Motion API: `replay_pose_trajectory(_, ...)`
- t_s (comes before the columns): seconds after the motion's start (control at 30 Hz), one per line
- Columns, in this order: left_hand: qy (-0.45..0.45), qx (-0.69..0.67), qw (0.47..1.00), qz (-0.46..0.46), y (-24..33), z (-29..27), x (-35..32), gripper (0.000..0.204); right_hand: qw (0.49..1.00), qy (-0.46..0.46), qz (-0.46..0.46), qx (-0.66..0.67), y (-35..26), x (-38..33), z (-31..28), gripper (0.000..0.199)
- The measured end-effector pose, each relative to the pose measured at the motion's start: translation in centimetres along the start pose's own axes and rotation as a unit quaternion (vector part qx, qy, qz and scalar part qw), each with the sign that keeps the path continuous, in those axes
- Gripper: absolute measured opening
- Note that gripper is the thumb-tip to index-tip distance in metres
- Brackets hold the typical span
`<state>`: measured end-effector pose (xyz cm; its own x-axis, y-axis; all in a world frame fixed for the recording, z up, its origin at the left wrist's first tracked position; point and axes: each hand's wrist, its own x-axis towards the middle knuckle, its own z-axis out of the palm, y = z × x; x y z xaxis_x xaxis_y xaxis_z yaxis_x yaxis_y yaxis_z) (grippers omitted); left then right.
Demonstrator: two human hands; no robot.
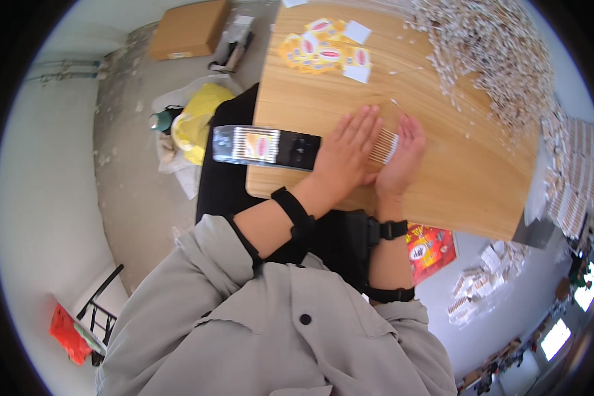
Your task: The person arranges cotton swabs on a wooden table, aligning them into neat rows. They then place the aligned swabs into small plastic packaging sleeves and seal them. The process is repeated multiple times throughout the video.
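A row of cotton swabs [384, 145] lies side by side between my two hands, near the front of the wooden table [468, 178]. My left hand [346, 152] rests palm down over the row's left part, fingers stretched out together, hiding what is beneath. Cupped along the row's right edge, my right hand [402, 155] has its fingers curled around the swabs. A loose swab [396, 105] sticks out by its fingertips. Left of my left hand lies a clear bag [224, 144] with packed swabs and a yellow-white card [261, 146], on a black strip [297, 150].
A large heap of loose cotton swabs [488, 53] covers the far right of the table. Yellow-white cards [320, 49] are spread at the far left. Bundled swabs [574, 165] stand beyond the right edge. A yellow bag [201, 119] and a cardboard box [190, 30] sit on the left floor.
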<state>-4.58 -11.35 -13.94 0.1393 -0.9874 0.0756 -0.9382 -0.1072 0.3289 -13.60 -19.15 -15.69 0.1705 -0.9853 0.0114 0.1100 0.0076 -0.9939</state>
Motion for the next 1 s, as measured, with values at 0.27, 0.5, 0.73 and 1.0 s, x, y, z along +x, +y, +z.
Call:
replay_pose_trajectory(0.27, -0.019, 0.015, 0.998, -0.061, -2.6, -3.5, -6.6, 0.091, 0.997, -0.062, -0.016, -0.044, -0.6, -6.6, 5.0, 0.043)
replay_pose_trajectory(0.5, -0.017, 0.114, 0.989, -0.088, -4.4, -3.8, -8.1, 0.097, 0.992, -0.116, -0.035, -0.014, -1.0, -7.2, 7.2, 0.035)
replay_pose_trajectory(0.73, -0.018, 0.060, 0.992, -0.106, -4.2, -4.3, -8.5, 0.106, 0.932, -0.057, -0.122, -0.336, -1.4, -5.9, 4.8, 0.039)
replay_pose_trajectory(1.0, -0.012, 0.060, 0.993, -0.104, -4.6, -4.1, -8.8, 0.102, 0.800, -0.107, -0.291, -0.513, -0.4, -5.1, 7.1, 0.046)
